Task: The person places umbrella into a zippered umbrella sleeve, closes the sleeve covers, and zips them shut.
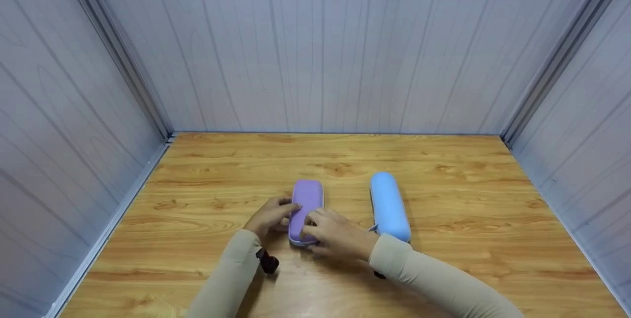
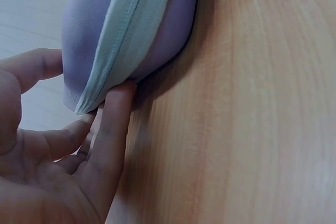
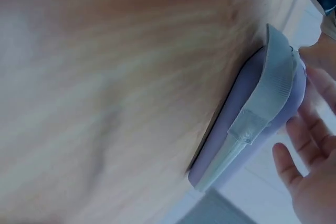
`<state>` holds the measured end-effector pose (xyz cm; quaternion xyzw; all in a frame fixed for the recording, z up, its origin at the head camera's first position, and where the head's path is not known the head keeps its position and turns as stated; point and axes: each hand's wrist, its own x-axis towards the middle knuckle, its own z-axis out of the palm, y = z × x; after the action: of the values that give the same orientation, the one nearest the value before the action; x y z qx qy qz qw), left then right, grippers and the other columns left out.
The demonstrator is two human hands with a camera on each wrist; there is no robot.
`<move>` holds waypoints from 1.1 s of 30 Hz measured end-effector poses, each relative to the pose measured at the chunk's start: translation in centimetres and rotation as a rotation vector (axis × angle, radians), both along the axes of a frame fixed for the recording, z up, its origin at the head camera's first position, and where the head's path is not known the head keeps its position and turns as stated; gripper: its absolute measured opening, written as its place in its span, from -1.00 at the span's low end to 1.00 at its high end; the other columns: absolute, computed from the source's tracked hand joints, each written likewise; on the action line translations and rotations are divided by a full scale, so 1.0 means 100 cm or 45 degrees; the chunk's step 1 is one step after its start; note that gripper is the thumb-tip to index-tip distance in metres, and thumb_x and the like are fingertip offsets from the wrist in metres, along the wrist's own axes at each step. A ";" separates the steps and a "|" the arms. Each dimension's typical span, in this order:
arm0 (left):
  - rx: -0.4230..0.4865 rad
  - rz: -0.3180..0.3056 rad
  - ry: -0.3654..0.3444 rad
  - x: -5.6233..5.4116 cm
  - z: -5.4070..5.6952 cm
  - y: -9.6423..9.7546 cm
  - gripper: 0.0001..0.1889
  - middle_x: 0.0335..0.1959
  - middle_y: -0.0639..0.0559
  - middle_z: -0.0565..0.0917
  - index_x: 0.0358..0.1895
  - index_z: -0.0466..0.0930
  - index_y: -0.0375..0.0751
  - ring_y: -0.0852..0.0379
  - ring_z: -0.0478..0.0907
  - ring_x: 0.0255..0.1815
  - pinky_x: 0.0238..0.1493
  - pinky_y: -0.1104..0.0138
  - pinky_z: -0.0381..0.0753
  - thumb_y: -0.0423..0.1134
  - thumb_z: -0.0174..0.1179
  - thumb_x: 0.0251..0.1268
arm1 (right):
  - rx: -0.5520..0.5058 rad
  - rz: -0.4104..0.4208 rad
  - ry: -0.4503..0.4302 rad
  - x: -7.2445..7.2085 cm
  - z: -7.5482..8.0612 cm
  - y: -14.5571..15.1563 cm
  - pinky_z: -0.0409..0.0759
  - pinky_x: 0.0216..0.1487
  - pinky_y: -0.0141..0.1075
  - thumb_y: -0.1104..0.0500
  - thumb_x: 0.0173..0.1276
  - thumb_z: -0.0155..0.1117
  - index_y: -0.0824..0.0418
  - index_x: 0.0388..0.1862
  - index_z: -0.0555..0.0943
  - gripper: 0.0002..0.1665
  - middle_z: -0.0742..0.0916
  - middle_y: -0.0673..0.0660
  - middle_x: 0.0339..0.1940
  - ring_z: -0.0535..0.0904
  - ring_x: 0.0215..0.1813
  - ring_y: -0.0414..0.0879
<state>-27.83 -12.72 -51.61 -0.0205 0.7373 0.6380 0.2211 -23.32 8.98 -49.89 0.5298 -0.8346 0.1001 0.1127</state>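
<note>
A purple zip case (image 1: 309, 194) with a pale zipper band (image 2: 128, 30) lies lengthwise on the wooden table. My left hand (image 1: 271, 217) holds its left side, thumb on the lid and fingers low against the side. Over the near right corner is my right hand (image 1: 340, 234), its bent fingers pinching at the edge. A wide grey strap (image 3: 268, 87) runs along the case's end in the right wrist view. Whether a zipper pull sits between the right fingertips I cannot tell. The lid looks closed along the stretch of zipper that shows.
To the right, a light blue zip case (image 1: 389, 204) lies at a slight slant, its near end close to my right sleeve (image 1: 424, 268). Pale wood-patterned panels (image 1: 320, 47) stand around the back and sides of the table (image 1: 207, 170).
</note>
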 end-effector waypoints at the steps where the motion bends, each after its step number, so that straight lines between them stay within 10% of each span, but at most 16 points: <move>1: -0.004 0.002 -0.002 0.000 0.000 0.000 -0.40 0.05 -0.26 0.60 0.37 0.34 -0.47 -0.06 0.65 -0.06 -0.05 0.07 0.68 -0.15 0.20 0.42 | 0.019 0.024 0.062 0.000 0.000 0.000 0.49 -0.10 -0.35 0.05 0.26 0.47 -0.01 -0.07 0.68 -0.73 0.60 0.00 -0.09 0.48 -0.10 -0.16; 10: -0.003 -0.011 0.033 0.000 0.001 -0.002 -0.43 0.08 -0.22 0.62 0.34 0.39 -0.46 -0.01 0.63 -0.05 -0.02 0.10 0.67 -0.17 0.23 0.41 | 0.359 0.122 0.657 0.003 -0.001 -0.012 0.49 -0.18 -0.35 0.01 0.38 0.31 -0.23 0.03 0.70 -0.74 0.62 -0.05 -0.16 0.49 -0.17 -0.17; 24: -0.020 -0.019 0.011 0.000 0.000 -0.003 -0.40 0.15 -0.24 0.59 0.39 0.35 -0.42 -0.08 0.63 0.04 -0.05 0.10 0.68 -0.13 0.22 0.43 | 0.483 0.148 0.857 0.010 -0.003 -0.020 0.53 -0.16 -0.40 0.01 0.53 0.09 -0.06 -0.02 0.73 -0.73 0.70 -0.12 -0.10 0.56 -0.14 -0.22; 33: -0.014 -0.027 0.044 -0.001 -0.002 -0.003 -0.42 0.17 -0.25 0.58 0.37 0.37 -0.46 -0.07 0.61 0.04 -0.02 0.12 0.66 -0.15 0.21 0.44 | 0.330 0.150 0.918 0.010 -0.010 -0.020 0.50 -0.26 -0.37 -0.01 0.49 0.16 0.03 -0.24 0.69 -0.78 0.71 -0.09 -0.30 0.56 -0.28 -0.20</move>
<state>-27.91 -13.02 -51.81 -0.0031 0.7448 0.6318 0.2149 -22.28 7.00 -50.92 0.5878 -0.7155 -0.1923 0.3250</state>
